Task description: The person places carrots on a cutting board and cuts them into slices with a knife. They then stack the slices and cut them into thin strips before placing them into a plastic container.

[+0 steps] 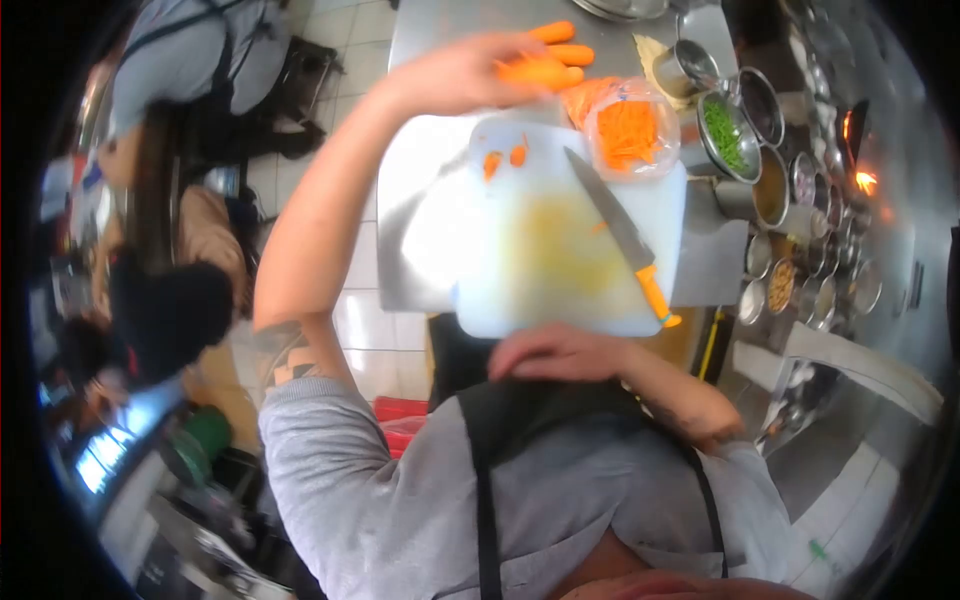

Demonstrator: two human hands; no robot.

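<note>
My left hand [478, 72] reaches to the far side of the board, its fingers wrapped around a carrot [540, 74] and slightly blurred. Other whole carrots [570, 54] lie beside it on the metal table. My right hand [560, 354] rests against the apron [540, 410] near the board's front edge, fingers stretched out and holding nothing. On the white cutting board [500, 290] lies a knife [615, 215] with a yellow handle, pointing away. Small carrot pieces [491, 165] sit at the board's far left. A plastic bag [632, 130] of shredded carrot stands at its far right corner.
Metal containers [770, 190] crowd the right side, one bowl holding chopped greens [722, 135]. A flame [865, 181] burns farther right. Other people [185, 70] are on the left, across the tiled floor [365, 325].
</note>
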